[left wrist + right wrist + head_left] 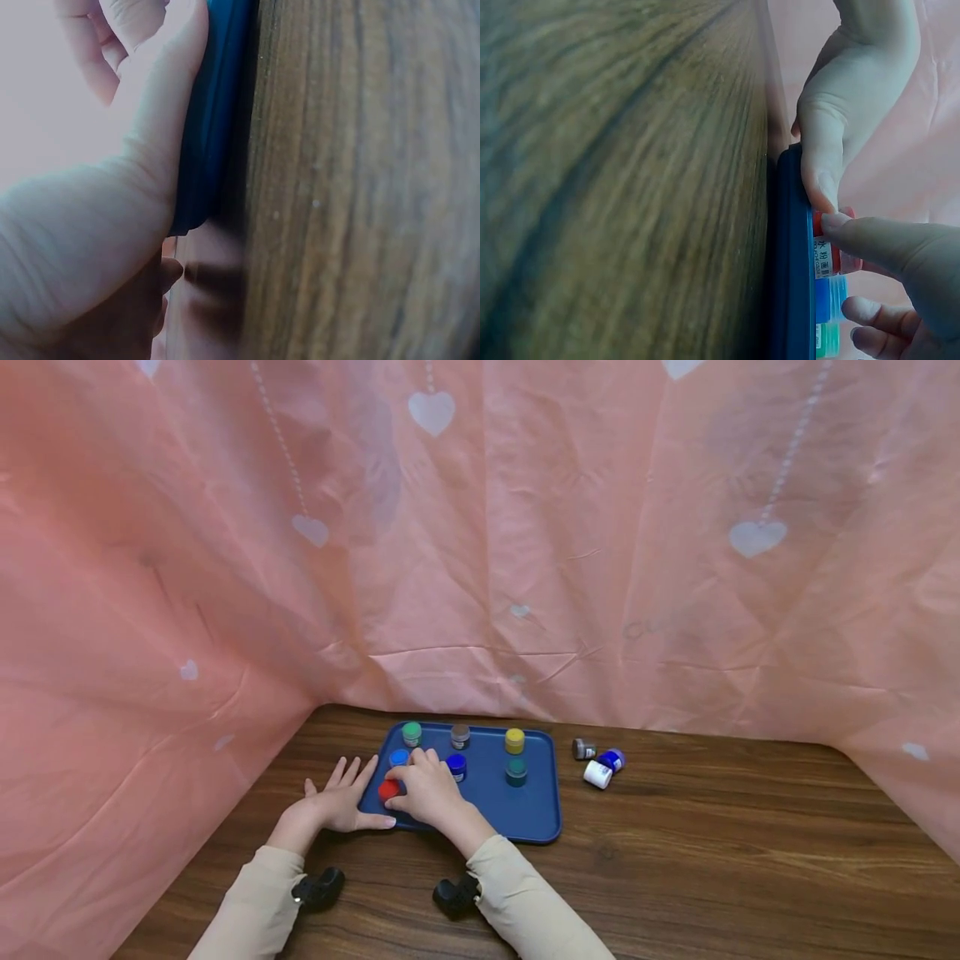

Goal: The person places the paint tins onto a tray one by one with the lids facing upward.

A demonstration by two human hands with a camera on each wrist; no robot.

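Right hand (427, 789) pinches the red-capped jar (388, 790) at the tray's (536, 814) front-left corner. Left hand (341, 800) lies flat, fingers straight, thumb against the tray's left edge, bracing it. Best to lift the jar straight up, clear of the blue jar (398, 757) just behind.

Partly hidden under the right hand (427, 789): red-capped jar (388, 790) and light-blue-capped jar (398, 757). Labels on three loose jars (598, 762), well right of that hand, too small to read. Forearms cut off at bottom edge.
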